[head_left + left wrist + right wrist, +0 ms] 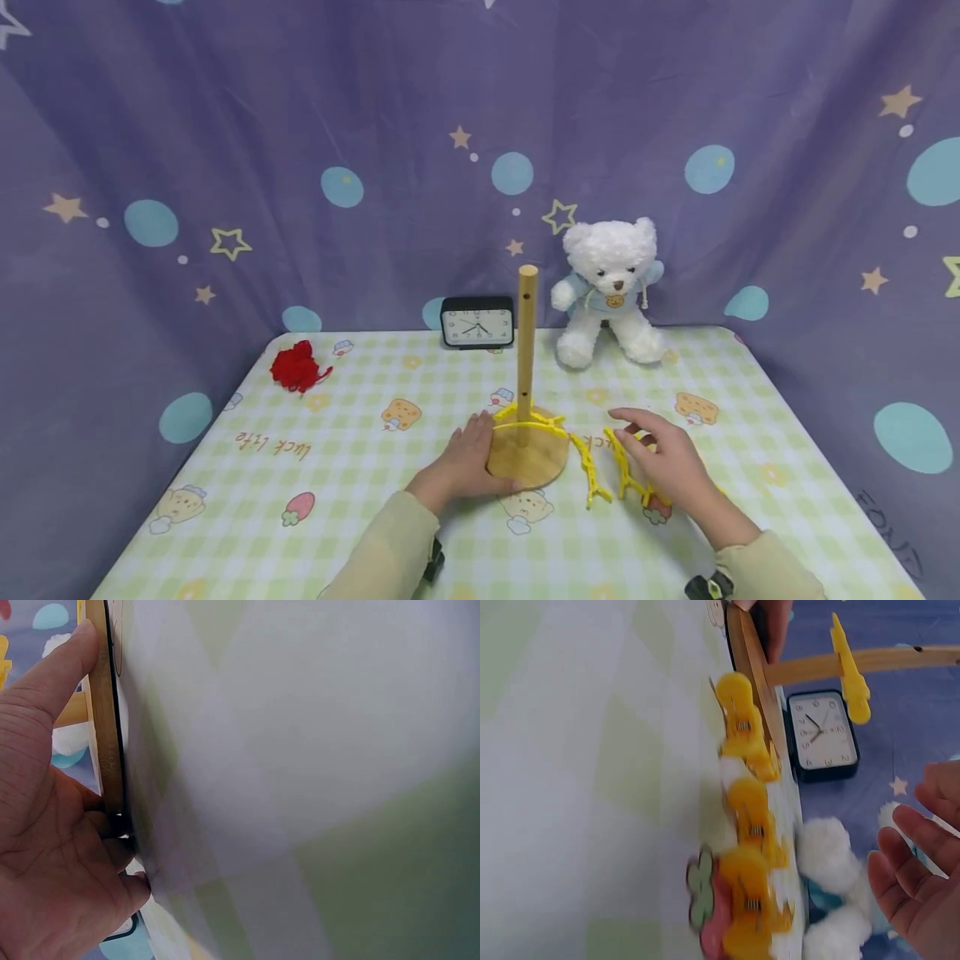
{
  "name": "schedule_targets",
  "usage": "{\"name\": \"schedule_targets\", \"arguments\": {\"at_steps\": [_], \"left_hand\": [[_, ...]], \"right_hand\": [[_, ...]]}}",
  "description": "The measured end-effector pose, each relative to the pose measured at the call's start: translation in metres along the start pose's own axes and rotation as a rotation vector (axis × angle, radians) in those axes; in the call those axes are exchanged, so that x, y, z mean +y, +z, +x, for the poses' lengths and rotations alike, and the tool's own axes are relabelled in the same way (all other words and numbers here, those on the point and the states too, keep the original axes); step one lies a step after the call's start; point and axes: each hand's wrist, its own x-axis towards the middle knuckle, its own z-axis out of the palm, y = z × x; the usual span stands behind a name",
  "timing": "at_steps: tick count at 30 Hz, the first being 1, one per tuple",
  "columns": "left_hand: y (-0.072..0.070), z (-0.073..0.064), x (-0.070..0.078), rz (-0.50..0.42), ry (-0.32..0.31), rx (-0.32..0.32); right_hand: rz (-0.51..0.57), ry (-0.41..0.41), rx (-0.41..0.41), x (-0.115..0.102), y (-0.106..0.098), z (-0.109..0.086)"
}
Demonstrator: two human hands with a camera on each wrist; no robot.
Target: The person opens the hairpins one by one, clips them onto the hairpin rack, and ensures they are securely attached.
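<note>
A round wooden base (528, 467) with an upright wooden post (526, 350) stands on the table. My left hand (468, 467) holds the base by its left and front edge, the thumb (71, 664) lying along the rim in the left wrist view. Low on the post sits a forked yellow plastic piece (847, 671), above the base. Several more such yellow pieces (590, 473) lie in a row to the right of the base. Over the rightmost of them is my right hand (667, 458), fingers loosely bent and holding nothing, partly hiding those pieces.
Behind the stand are a black desk clock (477, 325) and a white teddy bear (611, 292) in a blue top. A tangle of red yarn (297, 368) lies at the back left. A checked cloth (360, 500) covers the table, with a purple curtain (420, 100) behind.
</note>
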Motion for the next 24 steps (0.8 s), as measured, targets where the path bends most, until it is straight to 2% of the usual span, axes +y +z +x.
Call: {"name": "schedule_targets", "arguments": {"at_steps": [6, 18, 24], "left_hand": [[-0.001, 0.001, -0.002, 0.0, 0.007, 0.0], [0.0, 0.001, -0.004, 0.001, 0.021, 0.009], [0.0, 0.0, -0.003, 0.014, 0.024, 0.008]], "right_hand": [[-0.051, -0.022, 0.036, 0.008, -0.018, -0.008], [-0.171, 0.17, 0.022, 0.026, -0.047, -0.029], [-0.242, 0.2, -0.025, 0.036, -0.055, -0.034]]}}
